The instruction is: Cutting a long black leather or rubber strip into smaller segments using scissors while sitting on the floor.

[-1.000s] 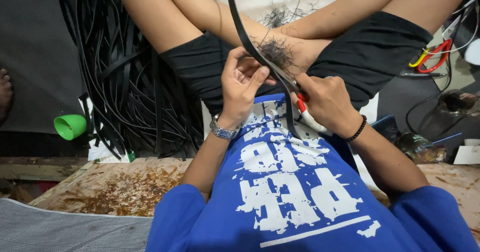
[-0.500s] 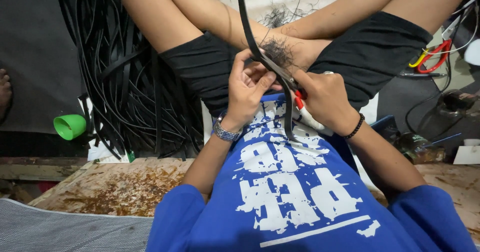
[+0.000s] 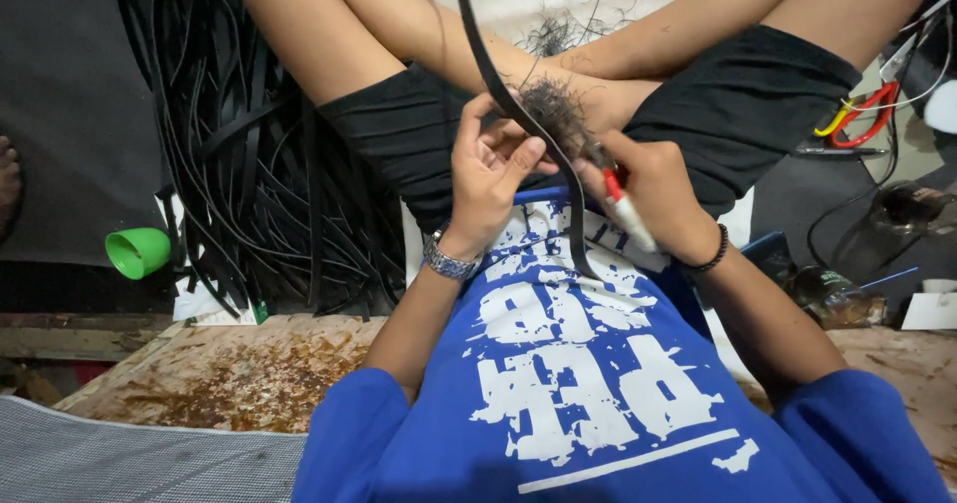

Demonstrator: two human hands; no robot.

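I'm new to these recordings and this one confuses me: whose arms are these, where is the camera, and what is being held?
There is no machine here. The camera sits on a person's head and looks straight down, so you see their own blue shirt, crossed legs and both hands. The left hand, with a metal wristwatch, pinches a long black strip that runs up out of the picture and also curls down over the shirt. The right hand, with a black bead bracelet, grips a small knife with a red and white handle, its tip at the strip. A tuft of thin black shavings lies on the lap. Beside the left leg is a big heap of similar black strips and a green cup. Red-handled pliers lie at the right.
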